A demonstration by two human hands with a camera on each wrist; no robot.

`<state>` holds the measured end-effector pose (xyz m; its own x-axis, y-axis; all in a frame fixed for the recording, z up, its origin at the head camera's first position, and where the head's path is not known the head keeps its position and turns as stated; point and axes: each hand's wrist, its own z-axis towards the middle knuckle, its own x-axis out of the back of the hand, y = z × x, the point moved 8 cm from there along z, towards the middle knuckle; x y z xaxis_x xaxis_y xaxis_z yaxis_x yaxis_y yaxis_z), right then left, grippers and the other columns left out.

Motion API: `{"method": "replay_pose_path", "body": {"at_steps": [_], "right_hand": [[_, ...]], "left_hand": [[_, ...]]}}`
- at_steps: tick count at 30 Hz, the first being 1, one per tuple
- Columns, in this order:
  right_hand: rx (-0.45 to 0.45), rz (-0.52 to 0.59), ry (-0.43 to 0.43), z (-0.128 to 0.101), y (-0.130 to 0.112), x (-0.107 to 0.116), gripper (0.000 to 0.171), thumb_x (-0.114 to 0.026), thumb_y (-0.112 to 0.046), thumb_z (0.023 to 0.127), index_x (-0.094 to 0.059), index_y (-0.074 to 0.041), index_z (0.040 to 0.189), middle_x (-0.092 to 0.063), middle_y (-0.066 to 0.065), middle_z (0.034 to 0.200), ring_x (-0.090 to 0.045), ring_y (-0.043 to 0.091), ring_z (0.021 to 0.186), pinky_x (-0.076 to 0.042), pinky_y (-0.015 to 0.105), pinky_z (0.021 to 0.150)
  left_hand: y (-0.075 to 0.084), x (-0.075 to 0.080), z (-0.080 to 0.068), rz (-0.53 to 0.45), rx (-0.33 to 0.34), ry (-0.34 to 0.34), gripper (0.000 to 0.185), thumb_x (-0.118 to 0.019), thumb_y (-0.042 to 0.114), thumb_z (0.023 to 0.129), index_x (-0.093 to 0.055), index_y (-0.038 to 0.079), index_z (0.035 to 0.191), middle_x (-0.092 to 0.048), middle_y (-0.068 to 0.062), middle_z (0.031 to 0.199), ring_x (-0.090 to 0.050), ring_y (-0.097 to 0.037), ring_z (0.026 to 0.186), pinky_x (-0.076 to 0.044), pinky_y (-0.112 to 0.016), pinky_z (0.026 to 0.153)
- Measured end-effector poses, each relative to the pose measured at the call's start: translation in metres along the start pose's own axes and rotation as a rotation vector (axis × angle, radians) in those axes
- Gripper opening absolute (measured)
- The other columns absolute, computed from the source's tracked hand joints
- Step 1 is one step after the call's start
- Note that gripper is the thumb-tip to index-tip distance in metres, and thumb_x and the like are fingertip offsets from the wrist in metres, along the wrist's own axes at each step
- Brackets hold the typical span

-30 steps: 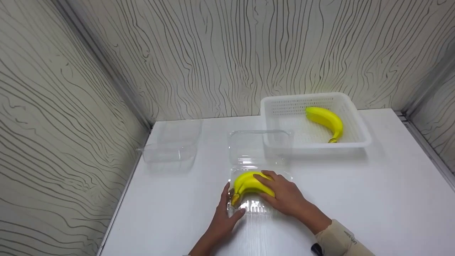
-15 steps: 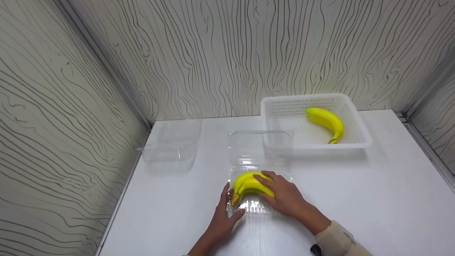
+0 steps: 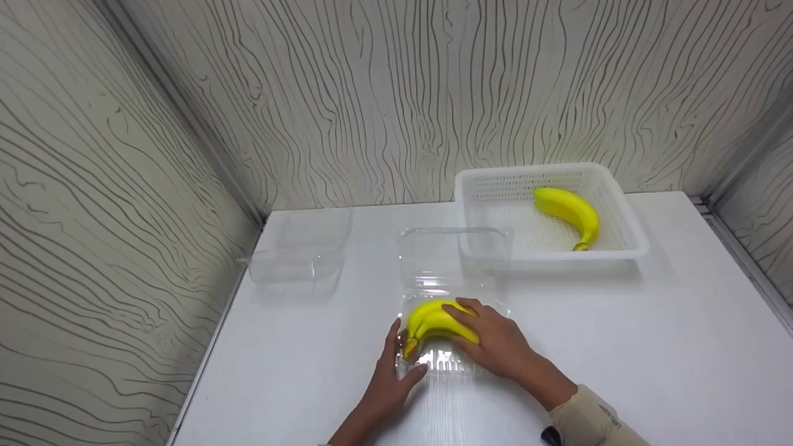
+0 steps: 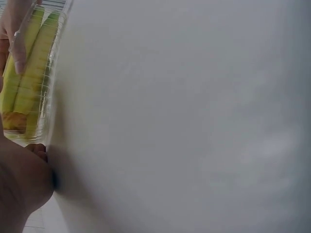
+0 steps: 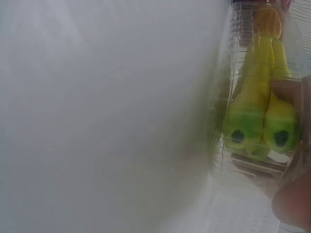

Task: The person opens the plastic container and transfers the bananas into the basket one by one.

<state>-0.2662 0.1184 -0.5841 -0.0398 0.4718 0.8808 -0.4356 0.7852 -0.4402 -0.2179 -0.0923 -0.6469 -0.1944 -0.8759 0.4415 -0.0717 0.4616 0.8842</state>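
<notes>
Bananas: a yellow bunch of bananas (image 3: 433,322) lies in the near half of a clear box (image 3: 449,362) on the white table (image 3: 650,347).
Right hand: the right hand (image 3: 495,341) lies on top of the bunch, with its fingers bent over it.
Left hand: the left hand (image 3: 390,378) is at the left end of the box, thumb and fingers touching its edge by the stem end.
How to do it well: I think the left hand should keep the thin box steady while the right settles the bunch flat and low inside.
Lid: the open lid (image 3: 452,254) lies flat behind the box.
In the way: a white basket (image 3: 626,223) sits just behind the lid, overlapping its right corner.
Around: a single banana (image 3: 570,210) lies in that basket. Another clear box (image 3: 300,260) sits far left.
</notes>
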Motion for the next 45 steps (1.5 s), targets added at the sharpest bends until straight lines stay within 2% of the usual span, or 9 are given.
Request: {"method": "replay_pose_path", "body": {"at_steps": [6, 13, 24, 29, 36, 45], "right_hand": [[-0.005, 0.001, -0.002, 0.0001, 0.0007, -0.0008, 0.063, -0.074, -0.042, 0.099, -0.051, -0.042, 0.158, -0.056, 0.001, 0.16, -0.063, 0.032, 0.137, -0.06, 0.06, 0.099], [-0.002, 0.001, 0.005, -0.0017, 0.0009, -0.0012, 0.064, -0.075, -0.042, 0.098, -0.051, -0.041, 0.158, -0.056, 0.001, 0.159, -0.064, 0.032, 0.135, -0.06, 0.06, 0.099], [-0.015, -0.002, 0.013, -0.0027, 0.0018, 0.0, 0.064, -0.076, -0.041, 0.098, -0.052, -0.042, 0.157, -0.056, 0.001, 0.159, -0.063, 0.033, 0.137, -0.059, 0.06, 0.102], [-0.005, -0.017, 0.012, -0.0018, -0.0002, 0.0006, 0.064, -0.076, -0.039, 0.098, -0.052, -0.041, 0.157, -0.057, 0.001, 0.158, -0.064, 0.032, 0.136, -0.06, 0.059, 0.1], [-0.01, -0.01, 0.006, -0.0021, -0.0006, 0.0019, 0.064, -0.076, -0.039, 0.098, -0.052, -0.04, 0.157, -0.057, 0.002, 0.158, -0.064, 0.032, 0.136, -0.06, 0.059, 0.1], [-0.001, -0.006, 0.015, -0.0008, -0.0013, 0.0019, 0.064, -0.076, -0.04, 0.098, -0.052, -0.04, 0.157, -0.057, 0.002, 0.158, -0.064, 0.033, 0.136, -0.06, 0.06, 0.099]], "left_hand": [[-0.0013, 0.0, 0.0008, -0.002, 0.002, 0.004, 0.099, -0.072, 0.051, 0.096, -0.009, 0.035, 0.172, -0.028, -0.015, 0.178, -0.035, -0.048, 0.16, -0.02, -0.082, 0.125], [-0.0008, -0.0009, 0.0008, -0.021, -0.037, 0.003, 0.099, -0.073, 0.047, 0.097, -0.01, 0.033, 0.172, -0.027, -0.018, 0.177, -0.034, -0.049, 0.16, -0.026, -0.077, 0.126], [-0.0008, -0.0021, 0.0017, -0.016, -0.035, 0.006, 0.099, -0.073, 0.048, 0.097, -0.01, 0.034, 0.172, -0.029, -0.018, 0.177, -0.035, -0.049, 0.159, -0.026, -0.078, 0.126], [-0.0005, -0.002, 0.0014, -0.018, -0.014, -0.004, 0.099, -0.072, 0.05, 0.097, -0.01, 0.035, 0.172, -0.029, -0.016, 0.177, -0.034, -0.048, 0.161, -0.024, -0.078, 0.126], [0.0021, -0.0024, 0.0012, -0.015, -0.039, -0.005, 0.098, -0.071, 0.048, 0.097, -0.01, 0.032, 0.173, -0.03, -0.019, 0.177, -0.034, -0.05, 0.16, -0.024, -0.079, 0.125], [0.0006, -0.0012, 0.0024, -0.023, -0.027, 0.002, 0.099, -0.073, 0.048, 0.097, -0.011, 0.033, 0.172, -0.03, -0.018, 0.177, -0.034, -0.049, 0.16, -0.025, -0.077, 0.126]]}}
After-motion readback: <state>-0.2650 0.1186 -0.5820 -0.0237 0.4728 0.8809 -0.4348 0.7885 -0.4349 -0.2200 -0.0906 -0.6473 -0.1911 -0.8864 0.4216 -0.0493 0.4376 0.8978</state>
